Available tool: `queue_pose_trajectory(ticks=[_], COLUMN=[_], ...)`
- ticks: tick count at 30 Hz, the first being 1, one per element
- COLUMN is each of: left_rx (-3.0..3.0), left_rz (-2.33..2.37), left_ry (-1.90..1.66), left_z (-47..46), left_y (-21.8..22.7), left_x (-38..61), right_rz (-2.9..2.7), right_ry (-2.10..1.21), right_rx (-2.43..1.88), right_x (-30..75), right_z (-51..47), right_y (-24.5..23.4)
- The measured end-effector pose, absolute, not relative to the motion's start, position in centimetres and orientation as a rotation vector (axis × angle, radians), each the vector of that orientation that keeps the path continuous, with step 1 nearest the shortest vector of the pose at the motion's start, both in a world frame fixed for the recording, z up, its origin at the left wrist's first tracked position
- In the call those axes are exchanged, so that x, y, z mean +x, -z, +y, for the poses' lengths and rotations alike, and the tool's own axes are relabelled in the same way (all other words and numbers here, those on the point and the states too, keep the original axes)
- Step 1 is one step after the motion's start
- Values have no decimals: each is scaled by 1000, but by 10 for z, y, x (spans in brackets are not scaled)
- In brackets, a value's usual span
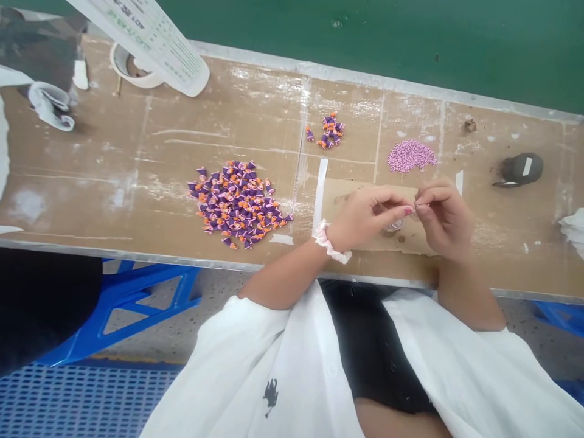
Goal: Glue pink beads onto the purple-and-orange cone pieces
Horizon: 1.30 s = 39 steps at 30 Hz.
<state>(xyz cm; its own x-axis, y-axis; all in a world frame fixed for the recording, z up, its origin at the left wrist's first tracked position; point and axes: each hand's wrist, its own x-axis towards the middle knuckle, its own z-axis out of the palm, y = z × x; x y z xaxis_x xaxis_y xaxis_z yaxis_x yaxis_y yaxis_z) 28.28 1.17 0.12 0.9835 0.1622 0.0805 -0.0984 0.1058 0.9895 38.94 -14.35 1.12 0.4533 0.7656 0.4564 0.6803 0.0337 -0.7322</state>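
Observation:
My left hand (367,216) and my right hand (444,216) meet fingertip to fingertip over a cardboard sheet (340,193) on the workbench. Both pinch something tiny between thumb and forefinger, too small to name. A white scrunchie (331,243) circles my left wrist. A small round metal piece (393,227) lies on the cardboard just under the fingers. To the left lies a big heap of purple and orange charms (237,204). A smaller cluster of the same charms (329,131) lies farther back. A pile of pink beads (410,155) sits behind my right hand.
A dark grey object (520,169) rests at the right of the bench. A roll of tape (130,67) and a printed white card (155,36) are at the back left. Another person's dark clothing (41,304) shows at the left. A blue stool frame (137,304) stands below the bench edge.

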Motion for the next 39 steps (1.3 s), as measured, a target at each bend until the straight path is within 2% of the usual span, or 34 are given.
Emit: queue_pose_trajectory(ticks=[24, 33, 39], left_rx=[1116, 1127, 1401], left_rz=[47, -56, -101], left_ry=[-8, -115, -353], left_z=[13, 6, 6], left_y=[-5, 2, 1], left_x=[283, 284, 284], right_rz=[-1468, -1244, -1177], right_ry=[183, 102, 93], right_rx=[-1694, -1638, -1618], right_x=[381, 372, 372], right_z=[-144, -142, -143], right_y=[-22, -14, -10])
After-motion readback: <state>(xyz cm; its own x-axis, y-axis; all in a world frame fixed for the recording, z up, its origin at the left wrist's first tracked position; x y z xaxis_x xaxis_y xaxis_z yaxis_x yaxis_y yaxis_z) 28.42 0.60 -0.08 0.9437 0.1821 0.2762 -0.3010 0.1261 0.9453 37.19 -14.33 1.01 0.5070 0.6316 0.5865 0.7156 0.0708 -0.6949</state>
